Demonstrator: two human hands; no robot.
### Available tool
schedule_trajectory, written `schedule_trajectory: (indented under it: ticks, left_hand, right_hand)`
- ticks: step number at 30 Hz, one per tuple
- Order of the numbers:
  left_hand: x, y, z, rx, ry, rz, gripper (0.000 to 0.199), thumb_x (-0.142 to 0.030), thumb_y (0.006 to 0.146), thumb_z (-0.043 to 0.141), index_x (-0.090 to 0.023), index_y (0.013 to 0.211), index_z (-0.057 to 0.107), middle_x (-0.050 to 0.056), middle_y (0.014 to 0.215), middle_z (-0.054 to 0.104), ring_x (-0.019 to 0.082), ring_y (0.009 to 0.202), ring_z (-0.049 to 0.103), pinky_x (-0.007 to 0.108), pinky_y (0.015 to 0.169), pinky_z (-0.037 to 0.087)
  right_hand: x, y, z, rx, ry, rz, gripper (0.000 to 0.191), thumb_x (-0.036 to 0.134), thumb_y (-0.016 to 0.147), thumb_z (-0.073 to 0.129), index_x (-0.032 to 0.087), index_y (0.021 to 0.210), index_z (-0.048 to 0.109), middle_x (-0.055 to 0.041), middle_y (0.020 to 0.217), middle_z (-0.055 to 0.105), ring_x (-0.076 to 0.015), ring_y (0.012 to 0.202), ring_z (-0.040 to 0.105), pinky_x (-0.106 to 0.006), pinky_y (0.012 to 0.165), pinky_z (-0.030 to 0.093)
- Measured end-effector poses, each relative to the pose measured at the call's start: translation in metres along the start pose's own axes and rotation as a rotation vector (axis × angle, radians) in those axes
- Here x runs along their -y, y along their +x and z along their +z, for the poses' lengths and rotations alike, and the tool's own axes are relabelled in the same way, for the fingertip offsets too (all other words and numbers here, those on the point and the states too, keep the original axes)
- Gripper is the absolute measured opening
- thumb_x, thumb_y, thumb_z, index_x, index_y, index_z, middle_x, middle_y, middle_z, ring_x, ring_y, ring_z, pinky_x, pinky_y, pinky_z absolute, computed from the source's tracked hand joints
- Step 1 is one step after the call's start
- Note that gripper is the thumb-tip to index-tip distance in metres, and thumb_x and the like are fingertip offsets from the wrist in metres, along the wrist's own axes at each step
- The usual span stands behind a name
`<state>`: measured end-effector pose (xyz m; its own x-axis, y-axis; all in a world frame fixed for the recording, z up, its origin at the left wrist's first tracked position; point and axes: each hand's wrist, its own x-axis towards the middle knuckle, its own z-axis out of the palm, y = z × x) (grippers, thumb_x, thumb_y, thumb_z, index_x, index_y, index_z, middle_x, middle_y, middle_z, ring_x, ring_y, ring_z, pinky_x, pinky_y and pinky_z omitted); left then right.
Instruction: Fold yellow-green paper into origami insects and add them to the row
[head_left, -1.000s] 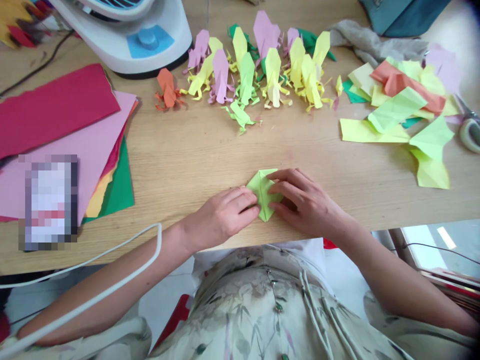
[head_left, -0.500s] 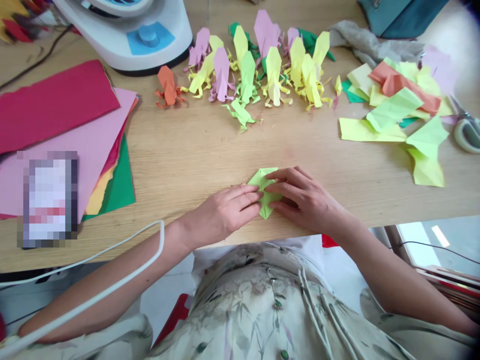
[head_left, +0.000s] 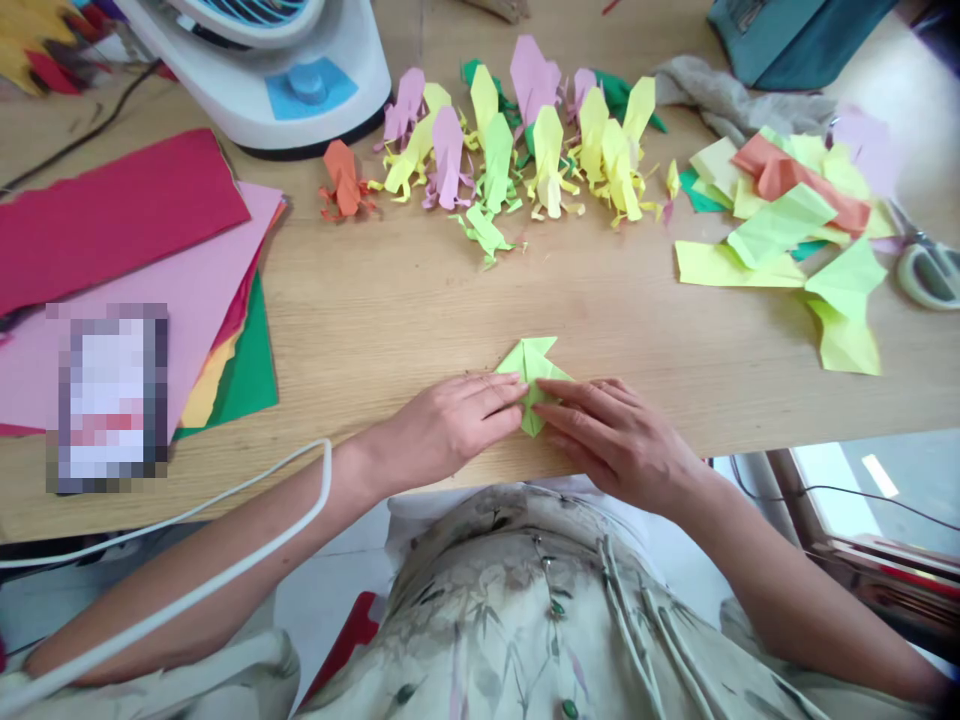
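Observation:
A light green piece of folded origami paper (head_left: 534, 360) lies on the table near its front edge, with pointed flaps sticking out at the top and right and a tip facing me. From the left, my left hand (head_left: 461, 425) holds the paper down, its fingers close together and its thumb hidden. The fingertips of my right hand (head_left: 622, 430) press on the paper's right flap and lower part. Only a narrow strip of the paper shows between the two hands.
Several folded paper figures (head_left: 495, 165) stand in a group at the back. Coloured paper sheets (head_left: 112, 215) and a phone-like blurred object (head_left: 109, 400) lie at left, paper scraps (head_left: 780, 225) and scissors (head_left: 926, 270) at right. A white fan (head_left: 300, 100) stands behind; a white cable (head_left: 225, 490) crosses my left arm.
My right hand has moved down toward me, baring the paper's upper part. The right flap now points out to the side. My left hand has stayed nearly in place.

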<state>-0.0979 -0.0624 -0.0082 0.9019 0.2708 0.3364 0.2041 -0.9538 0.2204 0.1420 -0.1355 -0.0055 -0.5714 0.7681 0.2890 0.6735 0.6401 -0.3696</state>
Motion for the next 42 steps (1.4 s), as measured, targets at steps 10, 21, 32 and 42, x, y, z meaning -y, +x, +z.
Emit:
schedule_trajectory:
  ticks: [10, 21, 32, 42]
  left_hand:
    - [0.000, 0.000, -0.001, 0.016, 0.012, -0.015, 0.023, -0.013, 0.097, 0.046, -0.012, 0.110, 0.065, 0.015, 0.125, 0.066, 0.021, 0.120, 0.061, 0.038, 0.103, 0.052]
    - [0.008, 0.005, -0.003, 0.079, 0.180, -0.080, 0.043, -0.025, 0.098, 0.049, -0.011, 0.138, 0.050, 0.014, 0.142, 0.055, 0.026, 0.137, 0.045, 0.046, 0.115, 0.036]
    - [0.010, -0.001, -0.009, 0.353, 0.139, -0.219, 0.067, -0.054, 0.098, 0.039, -0.018, 0.153, 0.027, 0.009, 0.160, 0.027, 0.033, 0.150, 0.016, 0.060, 0.118, 0.011]
    - [0.014, -0.001, -0.005, 0.329, 0.194, -0.223, 0.078, -0.067, 0.094, 0.025, -0.021, 0.156, 0.017, 0.010, 0.160, 0.028, 0.029, 0.151, 0.013, 0.057, 0.119, 0.005]
  right_hand:
    - [0.016, -0.016, 0.012, 0.027, -0.090, 0.000, 0.044, 0.033, 0.094, 0.057, 0.011, 0.132, 0.056, -0.0255, 0.153, 0.036, -0.0312, 0.137, 0.045, -0.051, 0.110, 0.039]
    - [0.015, -0.018, 0.018, -0.025, -0.096, 0.015, 0.037, 0.029, 0.093, 0.057, 0.015, 0.128, 0.061, -0.0215, 0.153, 0.039, -0.0288, 0.134, 0.048, -0.049, 0.108, 0.043]
    - [0.018, -0.016, 0.017, -0.011, -0.112, 0.029, 0.040, 0.029, 0.095, 0.054, 0.017, 0.133, 0.058, -0.0162, 0.148, 0.048, -0.0281, 0.138, 0.045, -0.049, 0.109, 0.043]
    - [0.019, -0.012, 0.021, -0.076, -0.240, -0.039, 0.040, 0.028, 0.096, 0.052, 0.017, 0.133, 0.058, -0.0156, 0.141, 0.056, -0.0270, 0.131, 0.052, -0.046, 0.103, 0.050]
